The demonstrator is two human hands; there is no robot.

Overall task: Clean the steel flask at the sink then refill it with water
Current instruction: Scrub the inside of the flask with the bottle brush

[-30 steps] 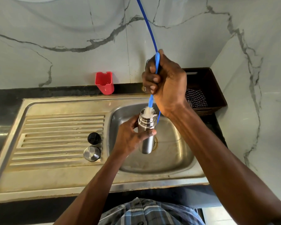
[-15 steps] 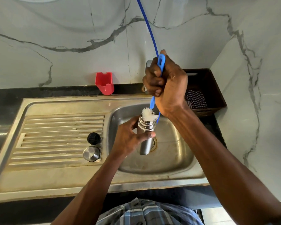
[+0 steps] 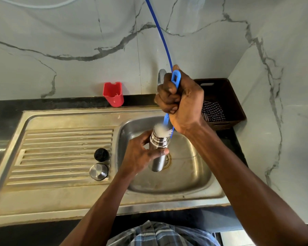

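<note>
The steel flask stands upright over the sink basin, above the drain. My left hand grips its body from the left. My right hand is fisted round the blue handle of a bottle brush, just above the flask. White bristles stick out of the flask's open mouth. The tap is mostly hidden behind my right hand.
A black inner stopper and a steel cap sit on the ribbed drainboard. A red plastic cup leans at the wall. A dark crate with a checked cloth stands at the right. A blue hose hangs down the marble wall.
My right hand has lifted the brush a little, so more bristles show above the flask's mouth. The left hand and flask stay nearly still.
</note>
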